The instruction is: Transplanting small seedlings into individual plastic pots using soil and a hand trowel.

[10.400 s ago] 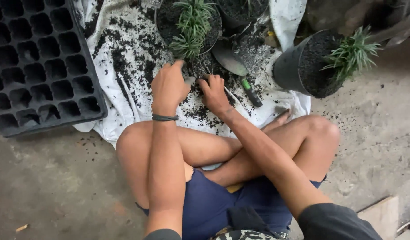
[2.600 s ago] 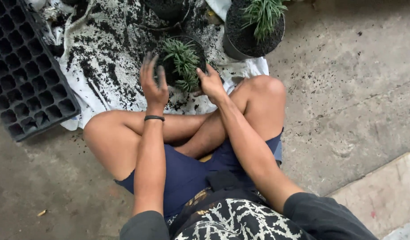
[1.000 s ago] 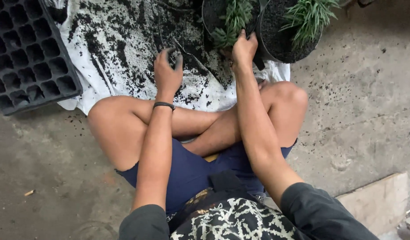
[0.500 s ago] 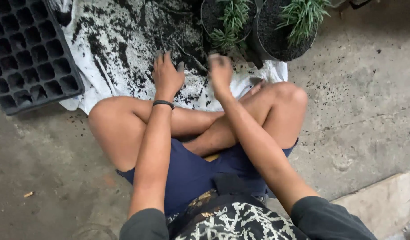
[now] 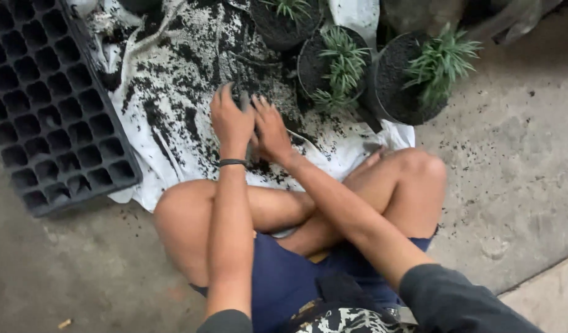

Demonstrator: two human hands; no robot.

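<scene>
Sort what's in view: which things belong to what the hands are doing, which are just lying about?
In hand:
left hand and right hand, side by side on the loose soil
white cloth under the soil
nearest potted plant

Lying about:
black seed tray, cells look empty
right potted plant
top pot
concrete floor

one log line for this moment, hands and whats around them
left hand: on loose soil | right hand: beside it, on soil | under: white cloth | near: potted plants, black seedling tray

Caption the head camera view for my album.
Left hand and right hand together over dark soil-strewn white cloth beside black potted green plants.
</scene>
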